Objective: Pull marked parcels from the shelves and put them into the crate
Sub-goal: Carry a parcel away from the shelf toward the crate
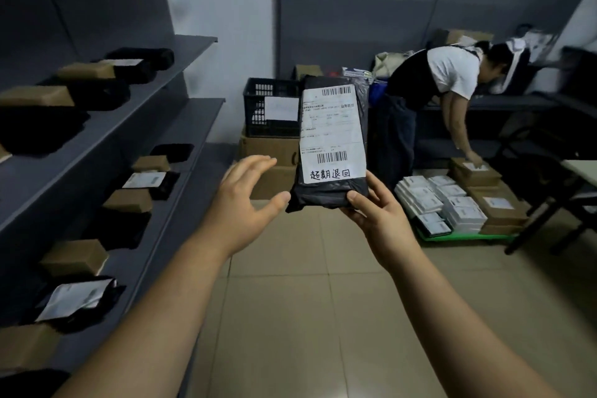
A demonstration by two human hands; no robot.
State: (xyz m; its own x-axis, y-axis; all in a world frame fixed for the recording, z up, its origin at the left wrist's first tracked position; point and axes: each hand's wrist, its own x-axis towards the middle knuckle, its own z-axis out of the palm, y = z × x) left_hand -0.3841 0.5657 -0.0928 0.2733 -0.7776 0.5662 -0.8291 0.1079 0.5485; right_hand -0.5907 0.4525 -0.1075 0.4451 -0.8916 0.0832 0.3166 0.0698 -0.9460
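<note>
The right hand [378, 213] has its fingers clamped on the bottom of an upright black plastic parcel [332, 136] with a white barcode label bearing handwritten marks; the left hand [245, 200] is spread apart beside it, the black crate [258, 107] behind

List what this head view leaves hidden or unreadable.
Crate interior: head view, hidden by its own wall and the held parcel.
Fine print on the label: head view, too small.
Right hand grip at the back: head view, behind the parcel.
Black shelf parcel: head view, cut by left edge.
</note>
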